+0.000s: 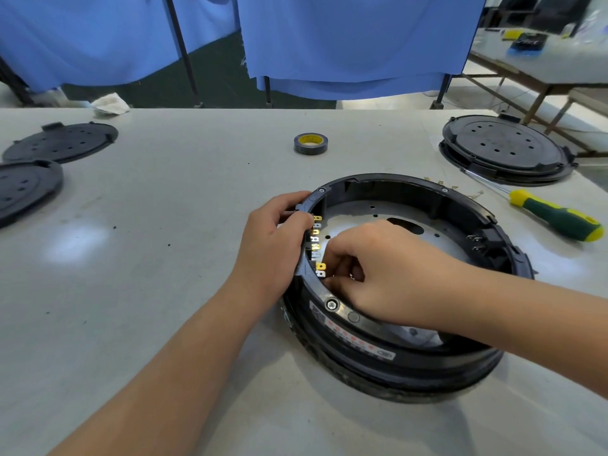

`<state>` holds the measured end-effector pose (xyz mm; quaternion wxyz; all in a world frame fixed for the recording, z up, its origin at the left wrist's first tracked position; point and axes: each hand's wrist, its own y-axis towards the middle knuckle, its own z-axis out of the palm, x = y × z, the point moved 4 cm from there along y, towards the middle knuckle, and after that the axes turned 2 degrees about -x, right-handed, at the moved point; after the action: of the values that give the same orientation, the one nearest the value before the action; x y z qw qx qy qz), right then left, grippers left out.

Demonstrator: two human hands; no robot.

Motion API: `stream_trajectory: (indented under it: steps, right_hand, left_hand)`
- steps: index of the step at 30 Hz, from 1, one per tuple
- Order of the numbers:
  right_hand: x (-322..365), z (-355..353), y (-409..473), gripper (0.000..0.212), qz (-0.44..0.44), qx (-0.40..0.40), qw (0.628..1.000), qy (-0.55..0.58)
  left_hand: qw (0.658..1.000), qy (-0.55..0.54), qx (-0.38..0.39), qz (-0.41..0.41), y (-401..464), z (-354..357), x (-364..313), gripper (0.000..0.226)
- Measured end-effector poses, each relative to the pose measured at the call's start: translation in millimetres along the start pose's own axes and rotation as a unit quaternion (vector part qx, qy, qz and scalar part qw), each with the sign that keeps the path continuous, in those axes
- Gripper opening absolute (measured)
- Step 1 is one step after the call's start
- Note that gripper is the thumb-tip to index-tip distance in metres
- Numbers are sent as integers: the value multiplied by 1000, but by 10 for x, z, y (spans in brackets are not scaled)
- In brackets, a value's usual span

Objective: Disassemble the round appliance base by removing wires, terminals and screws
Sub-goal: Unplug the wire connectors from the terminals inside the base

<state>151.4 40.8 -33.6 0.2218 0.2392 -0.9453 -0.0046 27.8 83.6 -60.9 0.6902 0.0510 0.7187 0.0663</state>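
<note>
With the round appliance base (408,291) lying on the table (164,225), the left hand (276,245) is gripping its rim while the right hand (378,271) is pinching at the terminals (319,270) (fingertips together, contact hidden), risking a bent tab or slip.

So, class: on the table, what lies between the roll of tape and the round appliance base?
Nothing: in the head view, only bare table separates the roll of tape from the round appliance base.
</note>
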Motion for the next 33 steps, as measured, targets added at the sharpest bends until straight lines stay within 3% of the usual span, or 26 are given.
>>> stream_trajectory:
  steps: [6, 14, 21, 28, 33]
  right_hand:
    - [106, -41, 26, 3, -95, -5, 992, -86]
    - [41, -4, -21, 5, -4, -15, 999, -33]
    - [127, -53, 29, 3, -124, 3, 985, -121]
    - [55, 2, -24, 6, -25, -16, 997, -72]
    - [100, -10, 13, 6, -73, -4, 990, -121]
  left_hand:
    - [1000, 4, -2, 3, 7, 2, 0, 33]
    - [1000, -5, -1, 2, 3, 4, -3, 35]
    - [1000, 0, 4, 1, 9, 9, 4, 35]
    - [1000, -8, 10, 7, 6, 8, 0, 34]
    - [1000, -1, 6, 5, 16, 8, 15, 35]
